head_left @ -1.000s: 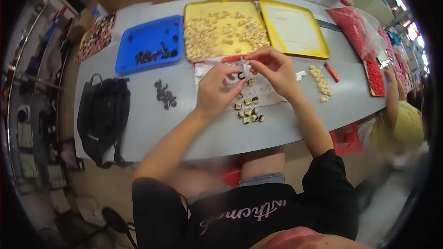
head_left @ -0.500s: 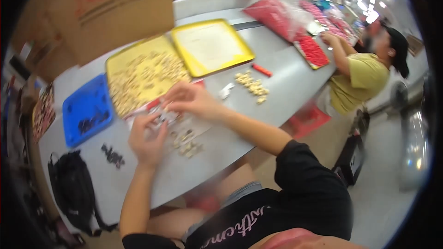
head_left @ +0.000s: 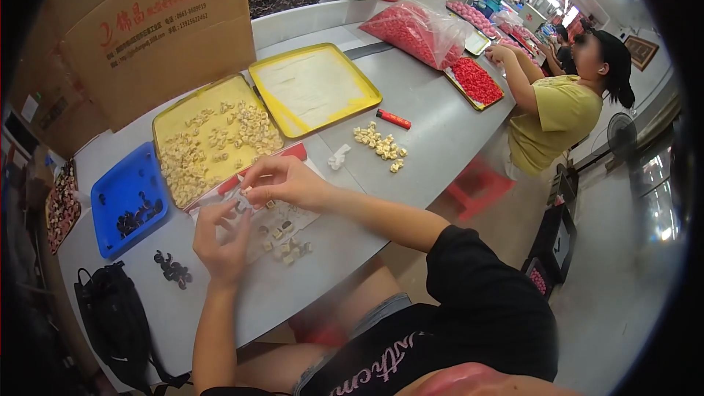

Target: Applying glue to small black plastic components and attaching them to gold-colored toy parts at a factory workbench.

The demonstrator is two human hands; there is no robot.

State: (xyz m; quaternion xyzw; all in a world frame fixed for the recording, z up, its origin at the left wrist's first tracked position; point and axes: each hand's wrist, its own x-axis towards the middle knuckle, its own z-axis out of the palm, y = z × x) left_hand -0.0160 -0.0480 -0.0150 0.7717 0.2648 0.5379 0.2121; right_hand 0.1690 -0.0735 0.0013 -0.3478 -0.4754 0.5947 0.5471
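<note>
Over the table, my left hand [head_left: 222, 243] has thumb and fingers closed around something too small to make out. My right hand [head_left: 284, 182] meets it, thumb and forefinger pinched at the same spot. Under them lies a white sheet of paper [head_left: 312, 170] with a red roll [head_left: 295, 152] along its far side. Small cream pieces with dark insides [head_left: 282, 232] lie beside my left hand. A yellow tray [head_left: 192, 123] of loose cream pieces stands just beyond, and a blue tray [head_left: 110, 229] with black curved pieces sits to the left.
Black pieces [head_left: 173, 270] lie near a black bag [head_left: 110, 315]. To the right are a white-lined yellow tray [head_left: 315, 92], crumpled tissue [head_left: 339, 157], a red tube [head_left: 394, 119] and cream pieces [head_left: 380, 142]. A cardboard box [head_left: 158, 37] stands behind. A co-worker [head_left: 561, 117] sits by red pieces [head_left: 477, 82].
The view has shifted slightly and sharpened. My hands stay together over the paper, fingers still pinched, with only a small change in their pose.
</note>
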